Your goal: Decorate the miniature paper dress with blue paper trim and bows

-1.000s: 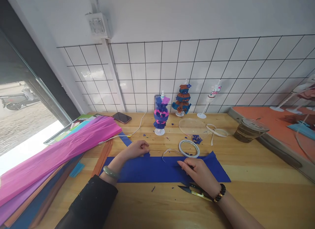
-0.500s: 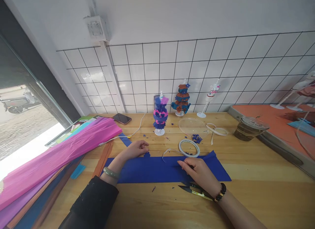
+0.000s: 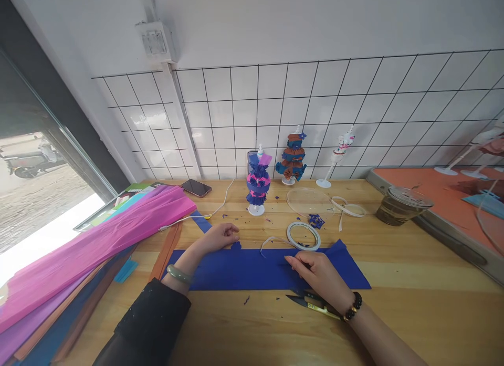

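A long strip of dark blue crepe paper (image 3: 244,271) lies flat across the table in front of me. My left hand (image 3: 218,237) rests over its far left part, fingers curled and closed, beside a small scalloped blue paper piece (image 3: 235,247). Over the right part of the strip, my right hand (image 3: 315,269) is closed with thumb and finger together; what either hand holds, if anything, is hidden. Thread snips (image 3: 311,305) with black blades lie under my right wrist, partly covered. A roll of white double-sided tape (image 3: 304,236) sits just beyond the strip, its loose end curling left.
Behind stand a doll in a blue-and-pink paper dress (image 3: 258,185), an orange-and-teal one (image 3: 292,158) and a bare white figure (image 3: 336,156). Folded crepe papers (image 3: 129,240) fill the left side. A phone (image 3: 196,187), blue scraps (image 3: 315,221) and a lidded cup (image 3: 403,206) lie around.
The view has shifted very slightly. Both hands, the blue paper strip and the snips keep their places.
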### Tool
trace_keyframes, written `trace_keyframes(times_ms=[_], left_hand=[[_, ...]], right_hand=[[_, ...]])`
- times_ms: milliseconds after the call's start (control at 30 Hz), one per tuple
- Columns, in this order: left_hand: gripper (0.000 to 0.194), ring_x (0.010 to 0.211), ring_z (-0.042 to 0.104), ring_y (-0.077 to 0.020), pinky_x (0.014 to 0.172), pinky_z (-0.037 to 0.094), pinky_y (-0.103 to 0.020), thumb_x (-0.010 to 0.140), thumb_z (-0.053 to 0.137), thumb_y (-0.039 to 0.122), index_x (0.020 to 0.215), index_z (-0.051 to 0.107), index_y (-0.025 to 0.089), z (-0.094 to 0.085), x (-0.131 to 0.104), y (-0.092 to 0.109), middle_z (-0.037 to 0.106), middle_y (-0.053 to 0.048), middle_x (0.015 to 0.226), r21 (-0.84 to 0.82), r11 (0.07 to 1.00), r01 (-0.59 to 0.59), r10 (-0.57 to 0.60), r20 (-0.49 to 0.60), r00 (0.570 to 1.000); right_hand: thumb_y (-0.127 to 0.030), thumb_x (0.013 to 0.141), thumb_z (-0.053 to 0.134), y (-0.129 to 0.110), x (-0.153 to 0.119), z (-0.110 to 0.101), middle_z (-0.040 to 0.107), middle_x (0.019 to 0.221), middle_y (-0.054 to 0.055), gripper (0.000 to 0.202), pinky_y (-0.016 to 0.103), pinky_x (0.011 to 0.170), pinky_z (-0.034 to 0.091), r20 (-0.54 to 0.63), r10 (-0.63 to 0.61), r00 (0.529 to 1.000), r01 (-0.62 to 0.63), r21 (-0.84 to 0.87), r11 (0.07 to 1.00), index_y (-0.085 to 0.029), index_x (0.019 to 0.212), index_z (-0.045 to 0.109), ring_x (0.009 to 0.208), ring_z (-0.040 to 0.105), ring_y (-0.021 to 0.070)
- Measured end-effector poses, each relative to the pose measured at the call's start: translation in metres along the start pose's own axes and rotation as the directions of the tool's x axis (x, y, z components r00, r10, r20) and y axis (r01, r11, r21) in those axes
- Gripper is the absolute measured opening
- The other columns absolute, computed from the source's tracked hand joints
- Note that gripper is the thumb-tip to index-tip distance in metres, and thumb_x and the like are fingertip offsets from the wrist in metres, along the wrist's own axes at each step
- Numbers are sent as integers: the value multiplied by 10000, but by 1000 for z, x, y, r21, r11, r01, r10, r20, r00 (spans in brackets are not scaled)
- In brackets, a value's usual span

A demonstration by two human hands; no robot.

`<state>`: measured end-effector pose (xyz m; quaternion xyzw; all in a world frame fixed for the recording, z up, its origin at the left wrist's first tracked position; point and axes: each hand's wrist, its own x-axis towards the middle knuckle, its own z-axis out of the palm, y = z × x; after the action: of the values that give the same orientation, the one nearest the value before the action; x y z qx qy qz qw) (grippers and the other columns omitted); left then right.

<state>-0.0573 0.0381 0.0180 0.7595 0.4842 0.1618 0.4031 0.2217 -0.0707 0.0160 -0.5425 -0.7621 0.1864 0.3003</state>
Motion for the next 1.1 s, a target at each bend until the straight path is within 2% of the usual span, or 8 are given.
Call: trace_keyframes(times_ms=[167, 700, 1100], left_hand=[[481, 551, 501, -124, 527, 363, -242, 731, 534, 497, 1024, 556, 116, 0, -1, 2, 539, 10, 615, -35, 999, 11, -10, 10, 1000], [451, 540, 501, -120, 534, 371, -245, 731, 534, 485, 1001, 577, 127, 2, -2, 7, 553, 8, 620, 31, 999, 17, -16, -16, 1000], [471, 551, 518, -124, 535, 383, -244, 724, 543, 492, 1019, 578, 126, 2, -3, 6, 547, 6, 633, 4, 1000, 18, -18, -11, 1000]], right_hand=[[-482, 887, 366, 1, 0, 0, 522, 513, -6, 492, 220, 499, 334, 3, 3, 1000, -3, -5, 1000, -170, 545, 534, 489, 432, 103], [-454, 892, 376, 3, 0, 2, 513, 519, -11, 469, 229, 512, 331, 32, 31, 999, -31, 11, 999, -169, 545, 508, 502, 440, 104], [-462, 891, 368, 2, 0, 1, 512, 521, -9, 474, 230, 516, 338, 28, 30, 999, -31, 9, 999, -173, 539, 498, 506, 442, 107]])
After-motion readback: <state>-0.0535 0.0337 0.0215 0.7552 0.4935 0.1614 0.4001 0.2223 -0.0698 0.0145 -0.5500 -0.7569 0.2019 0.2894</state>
